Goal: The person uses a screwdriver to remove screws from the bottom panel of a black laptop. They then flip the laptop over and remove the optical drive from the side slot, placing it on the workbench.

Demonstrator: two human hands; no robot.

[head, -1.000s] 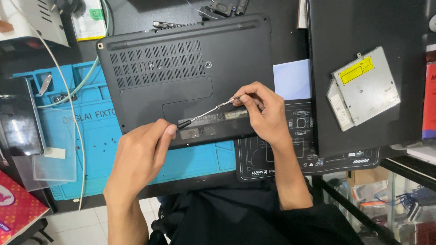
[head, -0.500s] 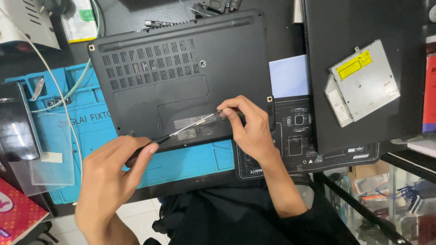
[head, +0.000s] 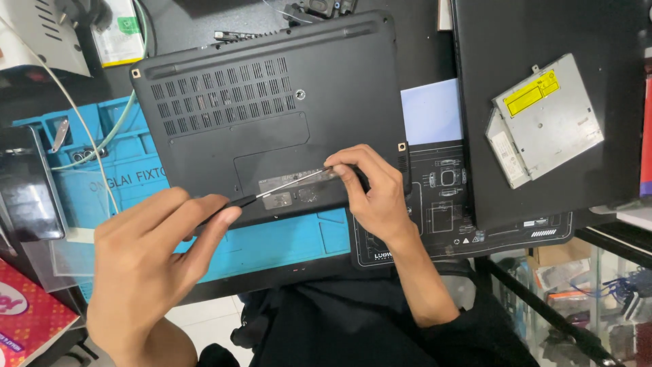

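Note:
A black laptop [head: 272, 115] lies upside down on a blue work mat [head: 285, 241], its vented bottom cover facing up. My left hand [head: 153, 258] grips the black handle of a thin screwdriver [head: 288, 183], whose metal shaft runs up and right across the laptop's near edge. My right hand [head: 373, 190] pinches the shaft near its tip, resting on the laptop's lower right part, close to a corner screw hole [head: 401, 146].
A second black laptop [head: 543, 102] lies to the right with a silver optical drive [head: 543, 119] on top. A black printed mat [head: 448, 204] sits under it. A white cable [head: 75, 115] crosses the left side. A clear tray [head: 27, 183] and a red box [head: 30, 319] lie at the left.
My left hand has slid down and left, away from the laptop, along the screwdriver handle. My right hand stays at the tip. The camera view shifted slightly.

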